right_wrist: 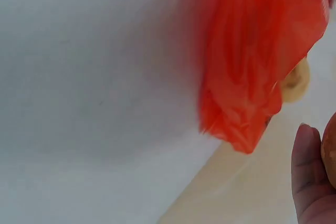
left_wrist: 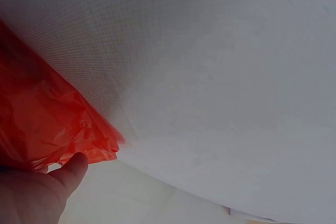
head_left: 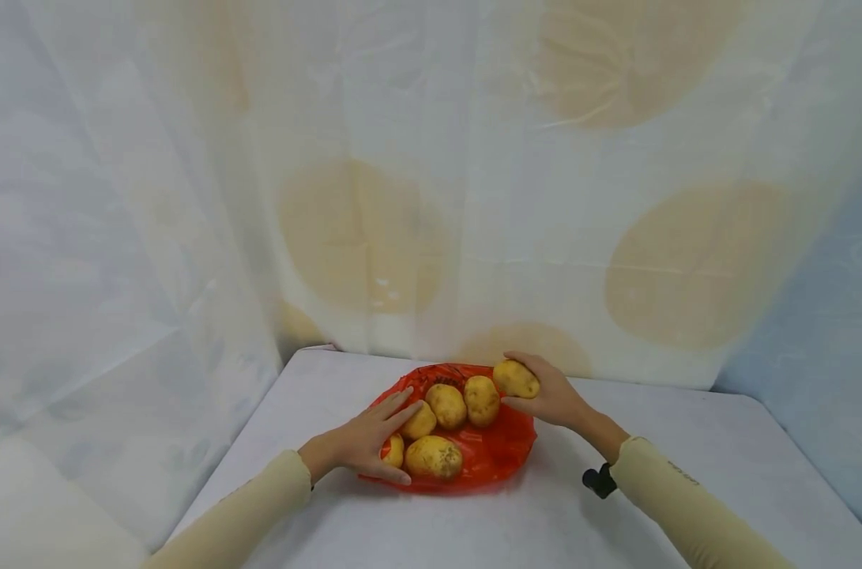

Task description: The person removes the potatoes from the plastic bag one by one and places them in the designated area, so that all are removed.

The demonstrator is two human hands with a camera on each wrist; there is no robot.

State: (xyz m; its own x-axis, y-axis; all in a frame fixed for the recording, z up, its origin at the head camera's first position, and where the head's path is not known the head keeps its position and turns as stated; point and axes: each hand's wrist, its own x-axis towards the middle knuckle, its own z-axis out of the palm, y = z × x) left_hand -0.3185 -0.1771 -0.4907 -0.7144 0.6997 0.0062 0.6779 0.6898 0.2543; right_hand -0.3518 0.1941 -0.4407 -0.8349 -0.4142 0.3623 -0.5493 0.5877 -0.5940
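A pale, smooth tabletop (head_left: 402, 537) is running back to a tall white hanging sheet (head_left: 502, 197), whose large tan discs (head_left: 701, 265) are showing among creases and soft folds. A whitish, wrinkled sheet (head_left: 118, 276) is closing off the left side, while a bluish sheet (head_left: 822, 316) is lining the right. Toward the table's back edge a red plastic bag (head_left: 498, 454) is lying spread out, casting a soft shadow, and five potatoes (head_left: 434, 457) are sitting together on the red plastic — whether inside the bag's mouth or on top, I cannot tell. The left hand (head_left: 370, 437) is reaching over the bag's left end with fingers spread, not curling round anything. The right hand (head_left: 553, 399) is gripping another potato (head_left: 516, 379) between thumb and fingers at the bag's back right corner. Light sleeves (head_left: 694, 506) are covering both forearms — and a small black device (head_left: 600, 480) is showing at the right wrist.
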